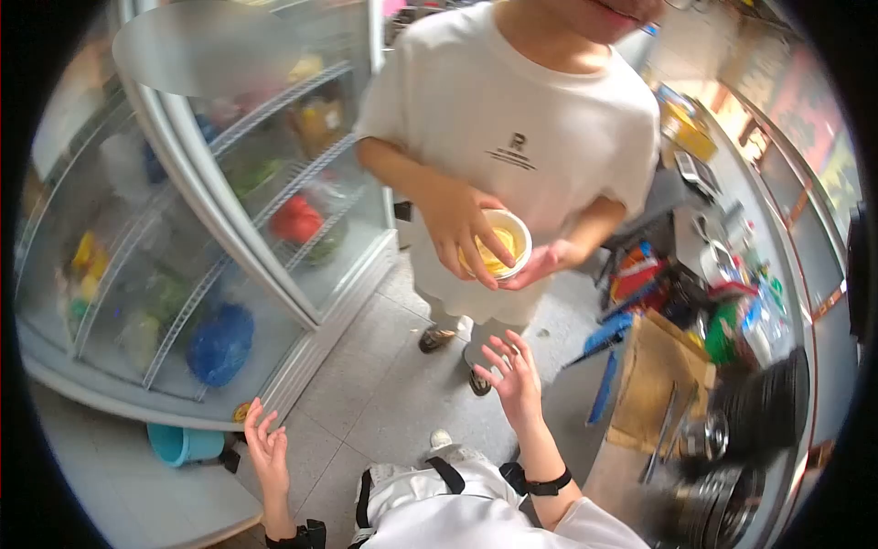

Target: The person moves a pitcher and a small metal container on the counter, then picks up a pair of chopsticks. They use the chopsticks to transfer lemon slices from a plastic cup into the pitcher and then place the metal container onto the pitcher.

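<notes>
The left hand (267, 450) has its grip open near the fridge's (340, 313) lower edge and a turquoise bucket (186, 445); the right hand (518, 382) is open too, fingers spread, left of the bench's (590, 471) left edge, where cardboard (643, 389) lies. Farther off, another person (517, 110) holds a white cup (524, 236) of yellow food in both hands.

The person is wearing a plain white short-sleeved shirt (457, 528), a pale cloth lower garment (402, 487) and a light-coloured shoe (441, 439). Flat black straps (445, 474) are crossing the pale garment. A slim black band (551, 485) with a bulkier dark piece is circling the right forearm (538, 450), and a chunky black band (309, 533) is circling the left forearm (275, 499).
</notes>
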A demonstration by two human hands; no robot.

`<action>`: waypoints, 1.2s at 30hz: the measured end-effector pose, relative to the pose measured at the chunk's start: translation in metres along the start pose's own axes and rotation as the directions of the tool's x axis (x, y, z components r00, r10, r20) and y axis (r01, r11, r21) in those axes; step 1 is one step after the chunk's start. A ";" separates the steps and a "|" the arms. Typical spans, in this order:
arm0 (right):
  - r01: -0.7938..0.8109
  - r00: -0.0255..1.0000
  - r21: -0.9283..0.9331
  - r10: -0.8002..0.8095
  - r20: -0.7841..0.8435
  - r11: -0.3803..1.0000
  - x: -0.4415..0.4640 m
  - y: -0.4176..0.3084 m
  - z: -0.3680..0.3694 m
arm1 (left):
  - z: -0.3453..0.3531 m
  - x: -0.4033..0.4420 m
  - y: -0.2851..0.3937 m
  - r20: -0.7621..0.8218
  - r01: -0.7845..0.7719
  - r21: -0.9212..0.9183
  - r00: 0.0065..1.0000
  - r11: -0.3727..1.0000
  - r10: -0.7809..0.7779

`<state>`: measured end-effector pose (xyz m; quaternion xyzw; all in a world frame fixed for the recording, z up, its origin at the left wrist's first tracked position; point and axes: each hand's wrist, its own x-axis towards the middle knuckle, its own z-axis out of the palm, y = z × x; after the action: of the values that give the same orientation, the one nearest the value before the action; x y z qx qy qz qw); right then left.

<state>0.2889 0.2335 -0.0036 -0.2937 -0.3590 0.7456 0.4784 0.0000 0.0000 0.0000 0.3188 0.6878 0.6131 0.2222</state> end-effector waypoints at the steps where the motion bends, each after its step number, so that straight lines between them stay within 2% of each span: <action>1: 0.022 0.999 -0.015 -0.022 -0.035 1.000 -0.007 -0.005 0.002 | 0.005 0.008 0.004 0.039 -0.021 -0.014 0.999 1.000 0.021; 2: 0.045 0.996 -0.032 -0.047 -0.070 0.998 -0.012 -0.011 0.004 | 0.010 0.016 0.007 0.079 -0.042 -0.031 0.996 0.999 0.044; 3: 0.119 0.990 0.088 -0.112 -0.082 0.989 0.012 0.020 0.012 | 0.004 0.060 0.015 0.133 -0.150 0.043 0.981 0.988 0.143; 5: 0.170 0.970 0.063 -0.156 -0.186 0.983 0.000 0.023 0.002 | 0.022 0.076 0.023 0.223 -0.190 0.011 0.957 0.982 0.183; 6: 0.183 0.937 -0.109 -0.207 -0.280 0.977 -0.028 -0.007 -0.031 | 0.061 0.051 0.005 0.303 -0.109 -0.100 0.944 0.989 0.135; 8: 0.241 0.872 -0.247 -0.321 -0.370 0.939 -0.048 -0.004 -0.051 | 0.080 0.063 -0.009 0.381 -0.029 -0.090 0.923 0.996 0.061; 10: 0.287 0.789 -0.269 -0.386 -0.477 0.919 -0.062 0.022 -0.053 | 0.078 0.101 -0.023 0.514 -0.129 -0.081 0.844 0.988 0.152; 11: 0.334 0.721 -0.263 -0.425 -0.548 0.905 -0.076 0.032 -0.054 | 0.076 0.116 -0.032 0.599 -0.160 -0.090 0.780 0.983 0.182; 12: 0.342 0.664 -0.256 -0.425 -0.615 0.904 -0.088 0.043 -0.053 | 0.073 0.132 -0.038 0.695 -0.162 -0.004 0.709 0.987 0.119; 13: 0.255 0.585 -0.328 -0.415 -0.697 0.910 -0.121 0.039 -0.026 | 0.066 0.141 -0.051 0.791 -0.060 0.063 0.612 0.996 -0.014; 14: 0.148 0.476 -0.396 -0.416 -0.775 0.906 -0.163 0.043 0.011 | 0.051 0.140 -0.063 0.855 0.027 0.051 0.515 0.998 -0.058; 15: 0.203 0.424 -0.367 -0.419 -0.803 0.908 -0.181 0.055 0.008 | 0.057 0.141 -0.050 0.905 0.018 0.086 0.416 0.996 -0.085; 16: 0.191 0.345 -0.373 -0.418 -0.840 0.908 -0.201 0.062 0.028 | 0.054 0.148 -0.049 0.946 0.073 0.127 0.290 0.989 -0.143; 17: 0.166 0.266 -0.367 -0.399 -0.877 0.916 -0.216 0.065 0.057 | 0.052 0.165 -0.049 0.962 0.081 0.154 0.215 0.985 -0.168; 18: 0.144 0.185 -0.359 -0.382 -0.906 0.922 -0.235 0.064 0.085 | 0.057 0.173 -0.056 0.987 0.094 0.110 0.108 0.989 -0.120; 19: 0.132 0.125 -0.360 -0.376 -0.918 0.924 -0.257 0.069 0.108 | 0.062 0.174 -0.053 0.998 0.117 0.062 0.004 0.991 -0.063; 20: 0.219 0.090 -0.367 -0.394 -0.915 0.904 -0.250 0.086 0.072 | 0.109 0.184 -0.045 0.999 0.026 -0.007 -0.032 1.000 0.007; 23: 0.204 -0.085 -0.382 -0.372 -0.924 0.902 -0.300 0.124 0.104 | 0.138 0.170 -0.037 0.973 0.017 -0.025 -0.231 1.000 0.028; 24: 0.193 -0.132 -0.363 -0.342 -0.930 0.912 -0.324 0.139 0.110 | 0.144 0.155 -0.035 0.963 0.046 -0.015 -0.269 0.999 0.027; 27: 0.100 -0.281 -0.297 -0.260 -0.924 0.950 -0.398 0.180 0.152 | 0.134 0.097 -0.002 0.905 -0.013 0.059 -0.422 0.998 -0.059; 29: 0.089 -0.431 -0.219 -0.160 -0.888 0.972 -0.438 0.206 0.173 | 0.134 0.070 -0.002 0.863 -0.007 0.035 -0.504 0.999 -0.034; 31: 0.117 -0.495 -0.199 -0.117 -0.861 0.973 -0.477 0.223 0.193 | 0.131 0.041 -0.001 0.786 0.012 -0.031 -0.618 0.999 0.032; 32: 0.127 -0.507 -0.208 -0.117 -0.854 0.970 -0.492 0.228 0.199 | 0.133 0.029 -0.003 0.759 -0.046 0.004 -0.651 0.999 -0.033; 34: 0.197 -0.603 -0.241 -0.077 -0.794 0.950 -0.520 0.234 0.207 | 0.136 -0.003 -0.005 0.724 -0.084 -0.042 -0.689 0.996 -0.027; 36: 0.195 -0.601 -0.253 -0.089 -0.794 0.948 -0.555 0.243 0.204 | 0.135 -0.042 -0.004 0.711 -0.106 -0.074 -0.703 0.992 -0.022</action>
<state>0.2127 -0.4008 -0.0339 -0.7159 0.2370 0.0083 0.6567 0.1229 0.0647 -0.0276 0.7324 0.0633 -0.0702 0.6743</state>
